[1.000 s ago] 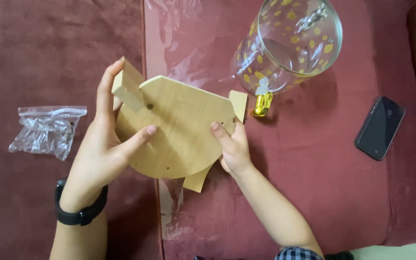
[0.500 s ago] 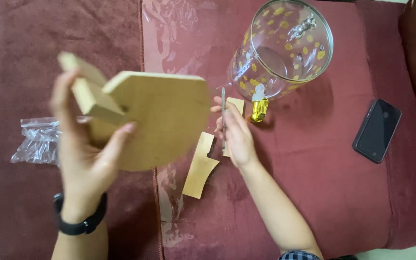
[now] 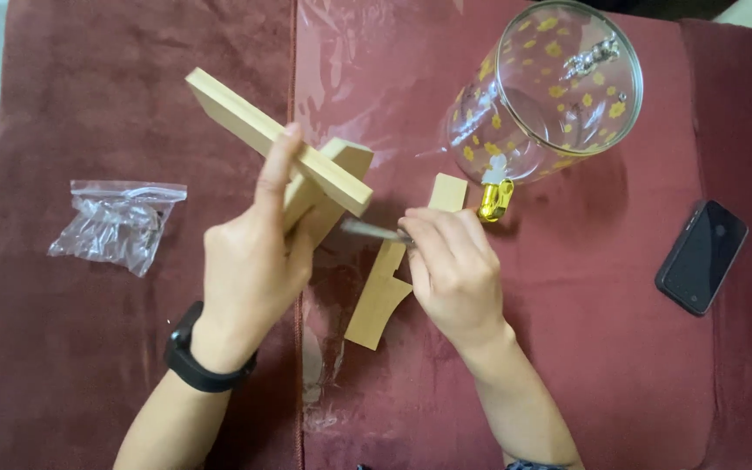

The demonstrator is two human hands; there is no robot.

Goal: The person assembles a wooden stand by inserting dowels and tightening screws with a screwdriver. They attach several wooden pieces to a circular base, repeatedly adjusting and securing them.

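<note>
My left hand [image 3: 250,261] grips a wooden stand piece [image 3: 263,135], a flat board seen edge-on with a wooden leg [image 3: 332,178] fixed across it, held above the cloth. My right hand [image 3: 454,270] pinches a thin metal tool [image 3: 367,230], its tip pointing at the joint where the leg meets the board. A loose curved wooden leg [image 3: 380,292] lies on the cloth under my right hand, and a small wooden block [image 3: 448,191] sits just beyond my fingers.
A glass drink dispenser [image 3: 550,87] with yellow flower print and a gold tap [image 3: 495,200] lies at the upper right. A black phone [image 3: 701,257] rests at the right. A clear zip bag [image 3: 119,222] lies at the left on the maroon cloth [image 3: 71,365].
My left hand has turned the wooden board from flat-on to edge-on and lifted it left. My right hand let go of the board and now holds the metal tool toward the joint.
</note>
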